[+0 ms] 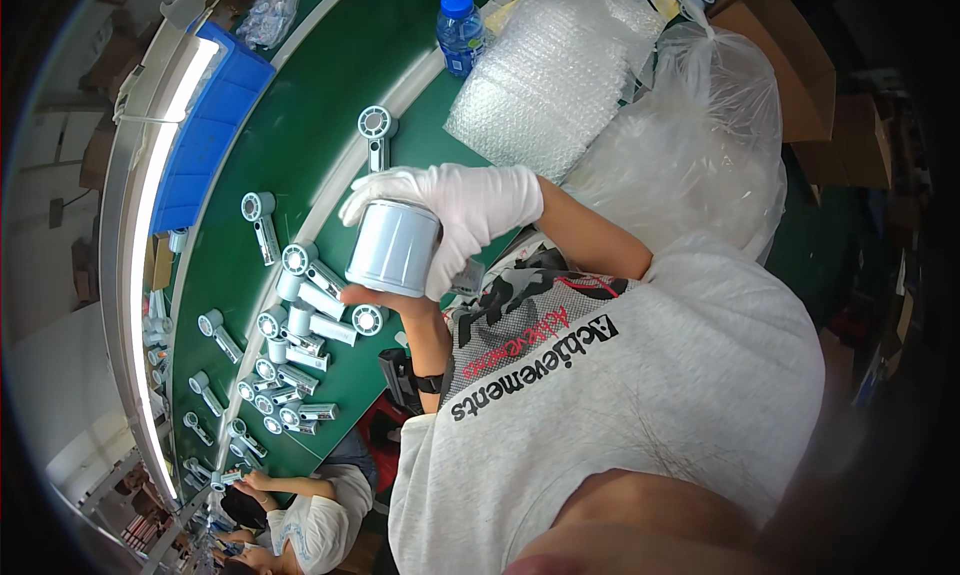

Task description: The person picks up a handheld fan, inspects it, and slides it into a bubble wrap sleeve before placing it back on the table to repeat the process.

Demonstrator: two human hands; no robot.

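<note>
Both my hands hold up a handheld fan [392, 247] with a shiny light-blue cylindrical head, close to the camera. My right hand [470, 207], in a white glove, wraps the head from above and the right side. Bare, my left hand [395, 303] supports it from below, thumb along the lower edge; its other fingers are mostly hidden. Just beyond the gloved fingertips, another fan [376, 125] lies on the green table. Left of my hands is a cluster of similar fans [290, 350], with one round fan face [369, 320] close to my left thumb.
Bubble wrap [550, 75] and a blue-capped bottle [460, 35] lie on the green table [330, 65] beyond my right arm. A large clear plastic bag [690, 135] and cardboard boxes [780, 55] are at right. Blue bins [210, 125] line the far side. A co-worker [315, 515] handles fans at lower left.
</note>
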